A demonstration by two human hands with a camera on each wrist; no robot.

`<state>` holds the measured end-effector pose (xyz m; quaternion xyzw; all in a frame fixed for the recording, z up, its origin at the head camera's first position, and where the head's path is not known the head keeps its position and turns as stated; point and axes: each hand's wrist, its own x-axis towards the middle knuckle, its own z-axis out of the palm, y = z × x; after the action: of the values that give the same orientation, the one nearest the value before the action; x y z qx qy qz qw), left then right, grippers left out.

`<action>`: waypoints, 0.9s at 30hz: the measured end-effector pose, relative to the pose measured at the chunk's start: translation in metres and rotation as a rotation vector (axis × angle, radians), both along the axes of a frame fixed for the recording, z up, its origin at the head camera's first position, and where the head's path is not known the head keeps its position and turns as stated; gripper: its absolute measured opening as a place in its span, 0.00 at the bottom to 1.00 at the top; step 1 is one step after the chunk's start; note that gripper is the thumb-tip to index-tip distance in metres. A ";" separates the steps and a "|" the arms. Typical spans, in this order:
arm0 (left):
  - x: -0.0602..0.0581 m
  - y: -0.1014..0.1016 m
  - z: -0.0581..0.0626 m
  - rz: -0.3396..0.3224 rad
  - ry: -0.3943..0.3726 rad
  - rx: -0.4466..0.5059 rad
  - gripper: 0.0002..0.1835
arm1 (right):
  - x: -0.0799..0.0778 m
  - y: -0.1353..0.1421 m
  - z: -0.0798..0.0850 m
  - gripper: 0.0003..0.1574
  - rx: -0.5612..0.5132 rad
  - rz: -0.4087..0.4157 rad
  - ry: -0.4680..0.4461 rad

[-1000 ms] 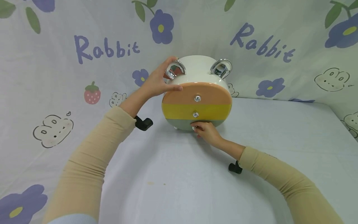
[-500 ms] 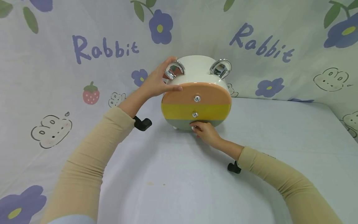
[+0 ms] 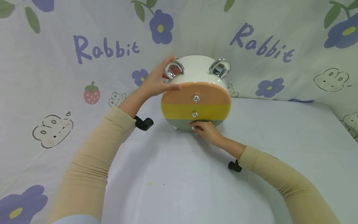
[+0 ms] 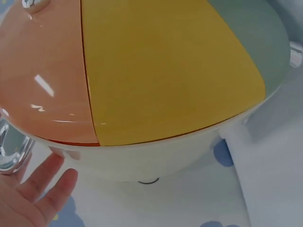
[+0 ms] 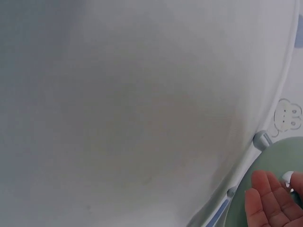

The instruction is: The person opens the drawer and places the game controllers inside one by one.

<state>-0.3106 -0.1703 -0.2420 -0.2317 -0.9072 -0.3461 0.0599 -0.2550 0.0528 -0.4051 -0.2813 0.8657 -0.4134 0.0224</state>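
Observation:
A small rounded drawer cabinet (image 3: pixel 195 70) stands on the table, white on top. Its front carries an orange drawer (image 3: pixel 179 96), a yellow drawer (image 3: pixel 179 111) and a green drawer (image 3: pixel 180 123), all flush with the body. My left hand (image 3: pixel 156 82) holds its upper left side, around the chrome ear (image 3: pixel 181 66), thumb on the orange front and fingers partly hidden behind. In the left wrist view the fingertips (image 4: pixel 57 189) lie by the white side. With thumb and fingers, my right hand (image 3: pixel 208 133) pinches the knob (image 5: pixel 287 177) of the green drawer, mostly covering it.
A second chrome ear (image 3: pixel 221 68) tops the cabinet's right side. Behind it hangs a white cloth backdrop (image 3: pixel 195 34) with flowers, rabbits and lettering. White cloth covers the table (image 3: pixel 181 183) as well. Black wrist mounts (image 3: pixel 144 123) stick out under both sleeves.

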 end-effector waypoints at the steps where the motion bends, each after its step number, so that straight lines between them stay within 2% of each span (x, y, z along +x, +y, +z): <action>1: 0.000 -0.001 0.000 0.003 -0.002 -0.001 0.53 | 0.000 0.000 0.000 0.14 0.001 0.003 0.004; 5: 0.002 -0.003 -0.001 0.009 -0.007 -0.002 0.53 | 0.001 0.002 0.002 0.14 -0.014 0.008 0.010; 11: 0.006 -0.009 -0.005 -0.018 -0.021 0.029 0.54 | 0.007 0.014 0.011 0.16 -0.065 0.006 0.033; 14: 0.008 -0.015 -0.014 -0.038 -0.045 0.074 0.56 | 0.011 0.026 0.017 0.18 -0.054 -0.005 0.077; 18: 0.013 -0.024 -0.030 -0.054 -0.061 0.100 0.57 | 0.018 0.046 0.022 0.20 0.012 -0.041 0.143; 22: 0.022 -0.033 -0.040 -0.047 -0.070 0.106 0.56 | 0.024 0.065 0.026 0.20 0.062 -0.080 0.151; 27: 0.036 -0.043 -0.055 0.025 -0.068 0.052 0.57 | 0.032 0.087 0.029 0.22 0.099 -0.148 0.155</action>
<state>-0.2746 -0.2136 -0.2966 -0.2067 -0.9023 -0.3763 0.0395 -0.2228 0.1397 -0.3762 -0.2463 0.9027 -0.3475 -0.0612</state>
